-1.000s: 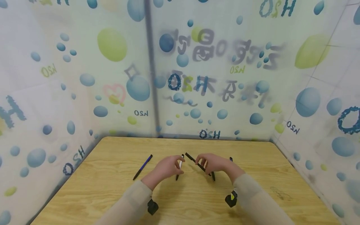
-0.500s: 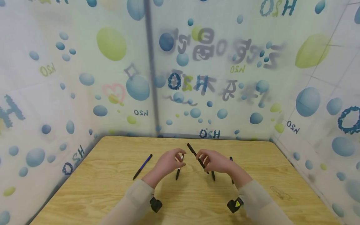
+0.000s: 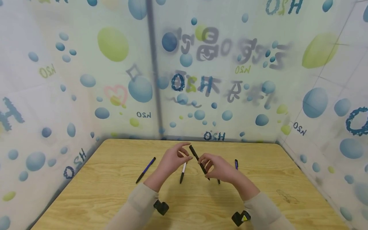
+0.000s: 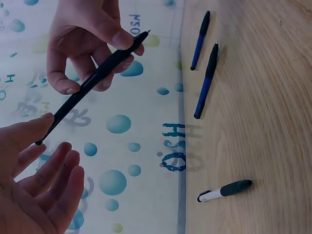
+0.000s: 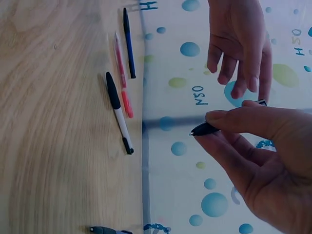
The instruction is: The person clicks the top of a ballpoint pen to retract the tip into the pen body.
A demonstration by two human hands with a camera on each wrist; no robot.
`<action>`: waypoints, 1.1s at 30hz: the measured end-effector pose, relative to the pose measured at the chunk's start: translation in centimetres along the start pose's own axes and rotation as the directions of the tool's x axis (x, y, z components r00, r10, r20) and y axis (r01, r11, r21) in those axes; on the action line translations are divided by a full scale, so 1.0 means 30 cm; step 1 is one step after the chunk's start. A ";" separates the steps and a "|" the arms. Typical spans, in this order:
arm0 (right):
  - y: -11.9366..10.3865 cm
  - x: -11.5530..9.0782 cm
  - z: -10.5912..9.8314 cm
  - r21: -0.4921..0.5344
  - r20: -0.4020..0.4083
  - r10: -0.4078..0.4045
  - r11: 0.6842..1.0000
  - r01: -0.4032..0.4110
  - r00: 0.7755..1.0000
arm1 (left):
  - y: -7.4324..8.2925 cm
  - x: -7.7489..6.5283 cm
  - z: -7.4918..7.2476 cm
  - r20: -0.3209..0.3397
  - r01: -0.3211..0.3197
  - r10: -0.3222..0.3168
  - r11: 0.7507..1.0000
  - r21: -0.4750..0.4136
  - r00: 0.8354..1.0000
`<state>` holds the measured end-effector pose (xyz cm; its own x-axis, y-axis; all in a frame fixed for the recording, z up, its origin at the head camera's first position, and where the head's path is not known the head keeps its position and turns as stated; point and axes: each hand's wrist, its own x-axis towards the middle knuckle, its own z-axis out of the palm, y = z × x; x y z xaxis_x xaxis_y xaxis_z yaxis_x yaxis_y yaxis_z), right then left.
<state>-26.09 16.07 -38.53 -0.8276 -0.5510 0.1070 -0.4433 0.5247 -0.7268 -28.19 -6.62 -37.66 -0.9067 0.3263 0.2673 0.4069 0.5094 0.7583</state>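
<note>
My right hand [image 3: 216,166] pinches a black pen [image 3: 194,152] between thumb and fingers near its writing tip, which points down toward me. In the left wrist view the pen [image 4: 92,82] slants across, held above the table. My left hand [image 3: 173,158] is beside the pen's upper end, thumb and forefinger spread around it, the other fingers loosely bent. A white pen [image 3: 182,176] with a dark grip lies below the left hand. Beneath the right hand, another pen [image 3: 218,181] shows only its dark tip. The right wrist view also has a pink pen [image 5: 121,73].
A blue pen [image 3: 146,170] lies on the wooden table [image 3: 115,201] at the left. Another blue pen [image 3: 236,164] is at the right, partly hidden by the right hand. Behind the table and at both sides hangs a patterned curtain [image 3: 184,121].
The right hand has lifted the black pen and turned it steeper. My left hand has moved up and right to the pen's upper end, its fingers spreading wider.
</note>
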 end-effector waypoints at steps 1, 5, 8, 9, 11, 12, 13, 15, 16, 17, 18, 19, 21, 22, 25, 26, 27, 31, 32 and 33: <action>-0.005 -0.002 0.004 0.004 -0.008 -0.006 1.000 0.006 1.000 | 0.004 -0.001 0.001 -0.002 -0.006 0.006 1.000 -0.001 1.000; -0.015 -0.007 0.023 0.036 -0.054 -0.029 0.999 0.031 0.998 | 0.018 -0.005 0.008 -0.027 -0.019 0.019 0.999 -0.027 0.999; -0.017 -0.007 0.040 0.065 -0.104 -0.024 0.997 0.031 0.994 | 0.027 -0.005 0.015 -0.061 -0.023 0.019 0.997 -0.071 0.998; -0.017 -0.006 0.045 0.071 -0.121 -0.016 0.997 0.025 0.993 | 0.030 -0.004 0.016 -0.069 -0.023 0.016 0.996 -0.090 0.997; -0.019 -0.004 0.056 0.084 -0.156 -0.004 0.996 0.018 0.988 | 0.038 -0.002 0.017 -0.083 -0.022 0.011 0.991 -0.129 0.997; -0.020 -0.003 0.061 0.087 -0.174 0.000 0.996 0.016 0.985 | 0.041 -0.001 0.017 -0.088 -0.020 0.007 0.989 -0.148 0.996; -0.022 -0.002 0.066 0.093 -0.190 0.003 0.996 0.015 0.982 | 0.044 0.000 0.016 -0.092 -0.018 0.003 0.986 -0.166 0.996; -0.024 0.001 0.077 0.106 -0.225 0.006 0.994 0.019 0.974 | 0.049 0.004 0.015 -0.100 -0.020 0.000 0.980 -0.198 0.995; -0.026 0.003 0.082 0.118 -0.243 0.006 0.993 0.023 0.970 | 0.050 0.005 0.015 -0.105 -0.027 0.006 0.978 -0.207 0.994; -0.028 0.005 0.089 0.131 -0.263 0.008 0.991 0.027 0.965 | 0.051 0.008 0.014 -0.109 -0.031 0.007 0.975 -0.222 0.994; -0.030 0.008 0.095 0.145 -0.280 0.012 0.989 0.030 0.960 | 0.052 0.010 0.014 -0.112 -0.037 0.010 0.971 -0.236 0.994; -0.033 0.011 0.102 0.159 -0.297 0.015 0.987 0.034 0.955 | 0.052 0.012 0.012 -0.113 -0.042 0.013 0.966 -0.254 0.994; -0.039 0.016 0.115 0.184 -0.327 0.020 0.982 0.043 0.945 | 0.054 0.015 0.010 -0.116 -0.050 0.017 0.957 -0.286 0.993; -0.042 0.017 0.121 0.196 -0.341 0.023 0.979 0.047 0.940 | 0.056 0.016 0.009 -0.117 -0.053 0.018 0.952 -0.300 0.993; -0.053 0.021 0.136 0.218 -0.369 0.031 0.974 0.055 0.929 | 0.064 0.017 0.006 -0.122 -0.057 0.016 0.938 -0.341 0.992; -0.057 0.021 0.139 0.226 -0.375 0.034 0.972 0.056 0.926 | 0.068 0.018 0.005 -0.128 -0.061 0.017 0.935 -0.349 0.992; -0.060 0.022 0.143 0.235 -0.379 0.039 0.970 0.055 0.924 | 0.071 0.018 0.004 -0.134 -0.063 0.016 0.933 -0.356 0.991; -0.069 0.021 0.153 0.266 -0.394 0.058 0.963 0.054 0.917 | 0.087 0.017 0.003 -0.157 -0.075 0.014 0.916 -0.393 0.987; -0.071 0.021 0.155 0.269 -0.399 0.058 0.961 0.056 0.915 | 0.090 0.017 0.004 -0.162 -0.077 0.011 0.912 -0.403 0.987; -0.073 0.021 0.156 0.273 -0.406 0.058 0.960 0.060 0.912 | 0.094 0.017 0.004 -0.166 -0.077 0.008 0.907 -0.413 0.986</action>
<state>-24.02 11.53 -40.05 -0.9205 -0.2081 0.3308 -0.3814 0.2935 -0.8766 -27.49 -4.94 -35.47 -0.9091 0.1940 0.3687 0.3933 0.1079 0.9131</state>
